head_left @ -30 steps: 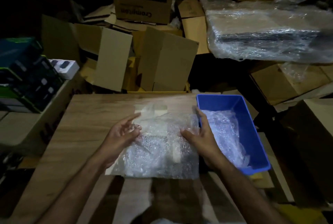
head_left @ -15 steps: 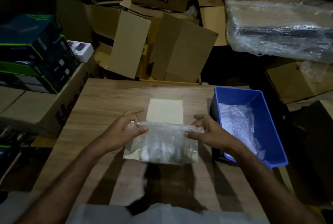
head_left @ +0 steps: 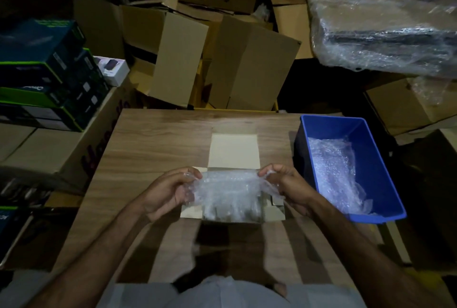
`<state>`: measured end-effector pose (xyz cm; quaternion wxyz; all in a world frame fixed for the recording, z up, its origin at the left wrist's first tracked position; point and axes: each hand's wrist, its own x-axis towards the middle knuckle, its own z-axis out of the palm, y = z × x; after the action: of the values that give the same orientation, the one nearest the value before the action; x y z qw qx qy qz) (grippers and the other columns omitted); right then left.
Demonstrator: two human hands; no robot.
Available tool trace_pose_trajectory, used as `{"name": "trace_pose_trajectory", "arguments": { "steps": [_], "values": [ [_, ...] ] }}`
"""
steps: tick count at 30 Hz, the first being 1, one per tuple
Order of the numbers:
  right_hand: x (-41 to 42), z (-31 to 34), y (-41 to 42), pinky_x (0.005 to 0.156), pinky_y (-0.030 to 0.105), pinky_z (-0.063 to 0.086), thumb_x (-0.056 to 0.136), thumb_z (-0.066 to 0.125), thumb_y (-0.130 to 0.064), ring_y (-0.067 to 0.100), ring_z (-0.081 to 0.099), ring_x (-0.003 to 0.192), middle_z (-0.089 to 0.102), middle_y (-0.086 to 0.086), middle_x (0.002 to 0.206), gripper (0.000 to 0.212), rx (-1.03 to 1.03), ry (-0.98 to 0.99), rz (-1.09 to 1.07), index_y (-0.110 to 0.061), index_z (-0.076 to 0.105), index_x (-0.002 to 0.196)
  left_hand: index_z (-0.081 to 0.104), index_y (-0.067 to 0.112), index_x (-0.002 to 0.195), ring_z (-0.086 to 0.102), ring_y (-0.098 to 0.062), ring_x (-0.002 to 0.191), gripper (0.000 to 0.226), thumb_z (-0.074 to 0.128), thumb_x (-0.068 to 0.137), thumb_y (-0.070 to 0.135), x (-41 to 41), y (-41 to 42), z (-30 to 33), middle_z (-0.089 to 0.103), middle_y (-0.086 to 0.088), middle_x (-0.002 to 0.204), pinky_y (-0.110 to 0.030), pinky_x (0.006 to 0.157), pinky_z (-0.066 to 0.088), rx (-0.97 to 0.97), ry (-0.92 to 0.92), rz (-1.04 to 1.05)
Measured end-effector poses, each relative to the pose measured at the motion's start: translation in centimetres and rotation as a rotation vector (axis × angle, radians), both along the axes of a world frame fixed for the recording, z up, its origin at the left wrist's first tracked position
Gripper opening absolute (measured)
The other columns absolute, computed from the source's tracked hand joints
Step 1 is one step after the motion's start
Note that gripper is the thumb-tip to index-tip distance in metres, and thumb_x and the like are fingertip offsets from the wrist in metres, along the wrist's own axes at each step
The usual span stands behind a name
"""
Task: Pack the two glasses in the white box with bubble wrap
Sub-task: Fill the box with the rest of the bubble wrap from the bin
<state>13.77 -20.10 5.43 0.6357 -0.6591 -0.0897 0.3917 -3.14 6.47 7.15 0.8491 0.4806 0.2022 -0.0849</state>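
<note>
A white box stands open on the wooden table, its lid flap lying flat toward the far side. A sheet of bubble wrap hangs down into the box's opening. My left hand pinches the sheet's left end and my right hand pinches its right end, stretching it across the box. The wrap hides the inside of the box, so I cannot see any glasses.
A blue plastic bin with more bubble wrap stands at the table's right. Cardboard cartons crowd the far side, dark product boxes stack at the left, and a plastic-wrapped bundle sits at the upper right.
The bubble wrap went from lying spread over the box to being gathered and held by both ends, lowered into the opening. The white lid flap has come into view.
</note>
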Motion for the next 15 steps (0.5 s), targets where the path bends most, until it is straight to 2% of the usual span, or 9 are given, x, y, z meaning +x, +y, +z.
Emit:
{"name": "trace_pose_trajectory", "arguments": {
  "steps": [3,4,6,7,9,10,11,13,15],
  "values": [
    [0.1,-0.2,-0.3,0.078,0.043,0.042,0.080,0.070,-0.015,0.034,0.053,0.087,0.072,0.022,0.098,0.018,-0.026,-0.011,0.095,-0.003,0.080,0.090,0.070,-0.004,0.096,0.061,-0.027,0.076,0.041,0.054,0.095,0.033,-0.2,0.1,0.1,0.063,-0.020,0.098,-0.035,0.064,0.058,-0.083,0.022,0.025],
    [0.0,-0.1,-0.4,0.080,0.047,0.044,0.079,0.078,-0.017,0.035,0.056,0.087,0.073,0.024,0.099,0.021,-0.043,-0.037,0.106,0.000,0.079,0.091,0.072,-0.004,0.095,0.064,-0.026,0.078,0.049,0.060,0.094,0.044,-0.1,0.1,0.0,0.068,-0.018,0.101,-0.034,0.063,0.059,0.012,0.031,0.009],
    [-0.3,0.0,-0.3,0.083,0.047,0.053,0.078,0.085,-0.011,0.032,0.064,0.086,0.073,0.020,0.097,0.019,-0.098,-0.220,0.074,-0.003,0.075,0.092,0.076,0.006,0.093,0.068,-0.023,0.086,0.058,0.086,0.066,0.057,0.0,0.0,0.0,0.074,-0.013,0.101,-0.033,0.065,0.060,0.370,0.049,-0.088],
    [-0.4,-0.1,-0.2,0.080,0.047,0.055,0.076,0.087,-0.005,0.028,0.063,0.084,0.070,0.019,0.096,0.026,-0.116,-0.330,0.059,-0.008,0.071,0.095,0.075,0.012,0.096,0.070,-0.025,0.088,0.056,0.093,0.060,0.050,0.1,0.0,-0.1,0.074,-0.015,0.102,-0.038,0.070,0.062,0.543,0.049,-0.142],
    [-0.7,-0.4,-0.3,0.072,0.054,0.058,0.076,0.084,0.000,0.031,0.062,0.078,0.064,0.024,0.100,0.043,-0.122,-0.428,0.081,-0.017,0.061,0.109,0.067,0.022,0.110,0.071,-0.034,0.092,0.049,0.093,0.068,0.024,0.3,-0.2,-0.6,0.070,-0.019,0.106,-0.050,0.081,0.061,0.745,0.028,-0.205],
    [-0.8,-0.5,-0.3,0.069,0.056,0.058,0.081,0.080,0.000,0.034,0.065,0.076,0.064,0.023,0.100,0.042,-0.131,-0.453,0.117,-0.019,0.060,0.113,0.063,0.026,0.115,0.070,-0.033,0.092,0.049,0.088,0.075,0.015,0.5,-0.3,-1.0,0.069,-0.017,0.106,-0.050,0.081,0.060,0.811,0.004,-0.230],
    [-0.8,-0.7,-0.4,0.068,0.056,0.060,0.084,0.075,-0.001,0.035,0.068,0.077,0.066,0.019,0.099,0.035,-0.146,-0.500,0.164,-0.021,0.063,0.111,0.062,0.029,0.113,0.069,-0.028,0.089,0.042,0.083,0.081,0.011,0.7,-0.4,-1.3,0.069,-0.012,0.103,-0.047,0.079,0.059,0.885,-0.040,-0.250],
    [-1.0,-1.4,-0.3,0.078,0.050,0.060,0.085,0.070,-0.002,0.025,0.068,0.087,0.069,0.007,0.098,0.026,-0.219,-0.632,0.209,-0.028,0.072,0.091,0.064,0.033,0.092,0.062,-0.013,0.080,0.023,0.069,0.086,0.012,1.2,-0.8,-2.0,0.064,-0.004,0.090,-0.036,0.074,0.050,1.040,-0.140,-0.295],
    [-1.4,-1.7,0.0,0.091,0.031,0.054,0.079,0.071,-0.003,0.011,0.065,0.100,0.070,0.001,0.104,0.035,-0.272,-0.689,0.199,-0.037,0.072,0.074,0.058,0.041,0.081,0.056,-0.007,0.084,0.024,0.054,0.079,0.017,1.6,-1.0,-3.0,0.060,0.000,0.087,-0.032,0.076,0.044,1.127,-0.198,-0.367]
  ]
}}
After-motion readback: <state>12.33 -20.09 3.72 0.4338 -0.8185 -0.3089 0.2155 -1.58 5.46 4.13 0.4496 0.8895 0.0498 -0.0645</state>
